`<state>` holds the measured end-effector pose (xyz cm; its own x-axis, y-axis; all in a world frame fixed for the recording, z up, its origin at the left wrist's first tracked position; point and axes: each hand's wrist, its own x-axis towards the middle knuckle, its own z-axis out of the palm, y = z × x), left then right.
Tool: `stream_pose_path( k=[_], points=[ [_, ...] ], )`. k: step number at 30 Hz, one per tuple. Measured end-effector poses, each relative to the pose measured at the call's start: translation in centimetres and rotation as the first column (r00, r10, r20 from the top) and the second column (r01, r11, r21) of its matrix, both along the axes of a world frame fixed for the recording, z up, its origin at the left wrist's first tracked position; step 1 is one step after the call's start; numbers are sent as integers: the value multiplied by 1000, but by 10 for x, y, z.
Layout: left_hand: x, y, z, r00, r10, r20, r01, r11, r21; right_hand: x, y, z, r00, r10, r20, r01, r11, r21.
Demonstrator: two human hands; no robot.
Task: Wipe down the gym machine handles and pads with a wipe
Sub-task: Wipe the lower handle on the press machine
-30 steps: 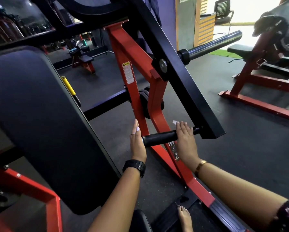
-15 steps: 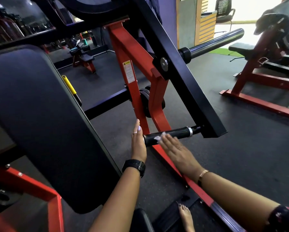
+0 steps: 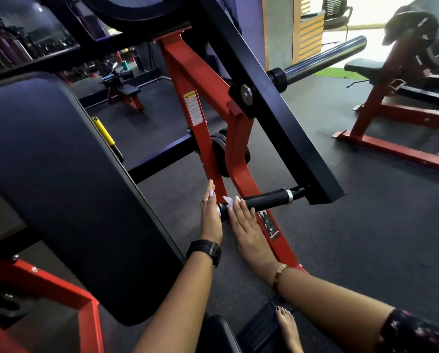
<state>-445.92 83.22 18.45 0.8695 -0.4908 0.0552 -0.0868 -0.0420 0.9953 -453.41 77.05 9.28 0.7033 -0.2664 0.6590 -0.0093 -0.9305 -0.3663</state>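
Note:
A black rubber handle (image 3: 264, 198) sticks out sideways from the machine's black lever arm (image 3: 277, 115). My right hand (image 3: 246, 225) lies over the handle's left end with straight fingers, pressing a small white wipe (image 3: 228, 200) onto it; only a corner of the wipe shows. My left hand (image 3: 210, 215) stands edge-on with straight fingers, its palm against the handle's end cap. A large black back pad (image 3: 60, 174) fills the left of the view, tilted.
The red frame (image 3: 195, 80) rises behind the handle. A chrome weight peg (image 3: 325, 57) juts out at upper right. A yellow-gripped lever (image 3: 103, 131) sits beside the pad. A red bench machine (image 3: 391, 115) stands at right. A bare foot (image 3: 288, 324) rests on the footplate.
My right hand has slid left along the handle with the wipe, from its right end to its left end, and its fingers have flattened. The left hand has stayed at the end cap.

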Motion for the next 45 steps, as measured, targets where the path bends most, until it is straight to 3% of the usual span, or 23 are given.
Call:
stream_pose_path(
  k=[5, 7, 9, 11, 12, 14, 16, 18, 22, 25, 28, 30, 33, 35, 37, 40, 45],
  points=[
    [3, 2, -4, 995, -35, 91, 25, 994, 103, -26, -52, -16, 995, 41, -87, -63, 959, -277],
    [6, 7, -5, 936, -98, 338, -9, 954, 300, -38, -70, -14, 998, -53, -33, 47, 985, -166],
    [13, 12, -8, 777, -212, 593, -152, 850, 504, -36, -83, -1, 978, -206, 28, 207, 978, -23],
    [16, 12, -4, 669, -286, 687, -248, 785, 568, -23, -95, 31, 935, -353, -2, 351, 929, 114],
    [16, 11, -3, 638, -304, 708, -265, 776, 572, -17, -103, 49, 925, -369, -95, 381, 900, 211],
    [16, 8, -3, 559, -341, 756, -297, 768, 567, -2, -116, 80, 888, -255, -383, 404, 830, 384],
    [14, 6, -6, 494, -404, 770, -322, 737, 594, 15, -123, 93, 791, -132, -597, 401, 850, 343],
    [14, 6, -10, 477, -427, 768, -338, 718, 609, 31, -121, 101, 701, -62, -711, 360, 891, 277],
    [16, 13, -15, 479, -441, 759, -283, 741, 609, 59, -93, 120, 582, 153, -798, 231, 910, 343],
    [14, 14, -16, 582, -407, 704, -172, 785, 596, 78, -68, 126, 568, 309, -763, 149, 873, 464],
    [12, 14, -14, 702, -328, 632, -113, 825, 554, 89, -52, 123, 673, 377, -636, 120, 793, 598],
    [10, 15, -11, 787, -284, 548, -24, 873, 487, 83, -46, 119, 782, 306, -542, 61, 829, 556],
    [12, 17, -13, 802, -284, 526, 44, 906, 421, 52, -35, 100, 968, 139, -208, 0, 832, 555],
    [13, 15, -16, 804, -277, 527, 43, 910, 413, 30, -29, 78, 995, 99, -8, -84, 883, 461],
    [11, 13, -12, 825, -266, 499, 52, 915, 401, 16, -28, 59, 989, 144, 39, -149, 953, 263],
    [11, 14, -10, 770, -288, 569, -9, 887, 462, 16, -30, 45, 981, 194, 30, -195, 977, 81],
    [8, 15, -11, 547, -373, 750, -286, 759, 586, 11, -39, 35, 979, 203, -15, -203, 979, -19]
  ],
)
